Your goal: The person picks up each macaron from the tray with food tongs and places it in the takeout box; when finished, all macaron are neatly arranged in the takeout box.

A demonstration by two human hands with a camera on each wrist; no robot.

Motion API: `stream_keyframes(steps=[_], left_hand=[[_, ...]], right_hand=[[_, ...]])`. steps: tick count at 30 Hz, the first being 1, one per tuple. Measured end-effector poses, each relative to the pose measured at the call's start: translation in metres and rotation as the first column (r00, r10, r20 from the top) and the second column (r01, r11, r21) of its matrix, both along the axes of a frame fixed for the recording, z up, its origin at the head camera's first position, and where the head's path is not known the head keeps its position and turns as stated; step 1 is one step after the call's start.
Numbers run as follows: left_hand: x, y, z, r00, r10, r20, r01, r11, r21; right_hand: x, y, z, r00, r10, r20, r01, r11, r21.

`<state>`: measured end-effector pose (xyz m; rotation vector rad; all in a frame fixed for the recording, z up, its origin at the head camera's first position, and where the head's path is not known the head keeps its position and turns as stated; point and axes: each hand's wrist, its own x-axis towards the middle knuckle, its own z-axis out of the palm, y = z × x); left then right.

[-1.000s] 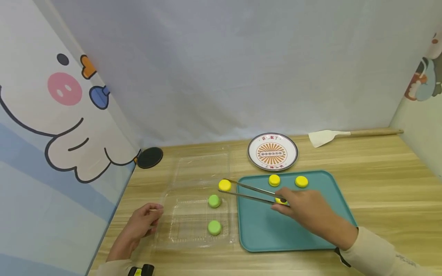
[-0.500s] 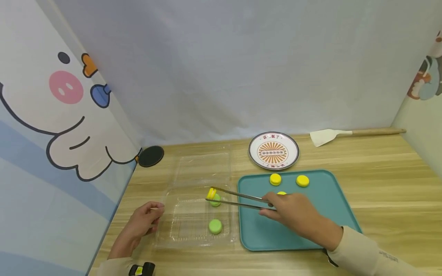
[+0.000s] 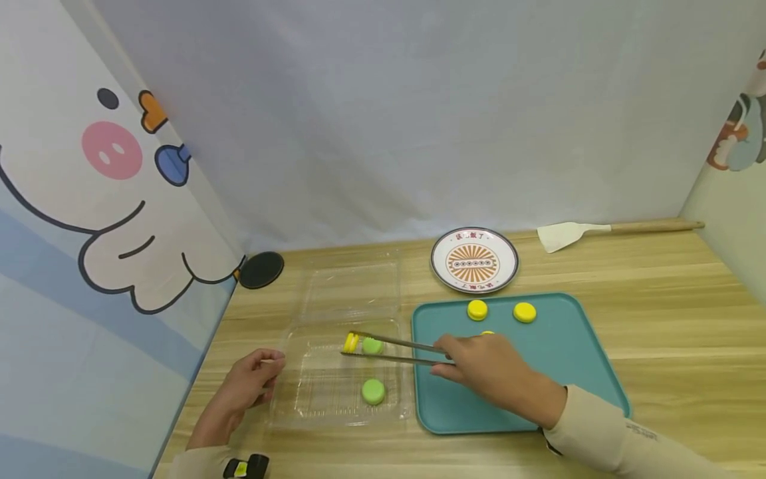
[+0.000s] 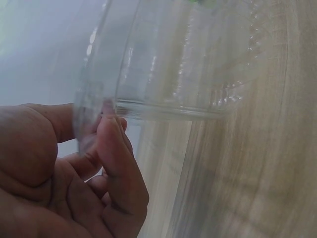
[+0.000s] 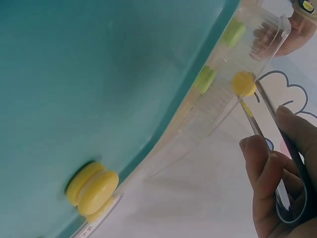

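Yellow macaron (image 3: pixel 350 343) gripped by tongs (image 3: pixel 397 358) over clear container (image 3: pixel 329 386), just left of far green macaron (image 3: pixel 374 346). Pinching container's rim at left with fingers of left hand (image 3: pixel 249 380), presumably steadying it; clamping tongs at right with fingers of right hand (image 3: pixel 487 369), likely avoiding direct contact.

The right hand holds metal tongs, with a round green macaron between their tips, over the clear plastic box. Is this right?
The colour is wrong: in the head view, the metal tongs grip a round yellow macaron. The rest is correct.
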<state>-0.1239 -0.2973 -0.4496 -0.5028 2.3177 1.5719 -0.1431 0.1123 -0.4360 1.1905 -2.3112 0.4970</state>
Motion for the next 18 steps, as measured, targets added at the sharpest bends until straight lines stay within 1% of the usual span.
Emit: stream_keyframes(steps=[7, 12, 18], left_hand=[[0.001, 0.000, 0.001, 1.000, 0.000, 0.004, 0.000, 1.000, 0.003], [0.001, -0.001, 0.001, 1.000, -0.006, 0.005, 0.006, 1.000, -0.002], [0.001, 0.000, 0.000, 1.000, -0.003, 0.003, 0.003, 1.000, 0.002]], right_hand=[[0.001, -0.012, 0.003, 0.999, -0.023, 0.046, 0.021, 0.999, 0.045], [0.000, -0.021, 0.004, 0.996, -0.045, 0.083, 0.037, 0.995, 0.095], [-0.001, -0.032, 0.005, 0.996, -0.060, 0.061, 0.050, 0.988, 0.143]])
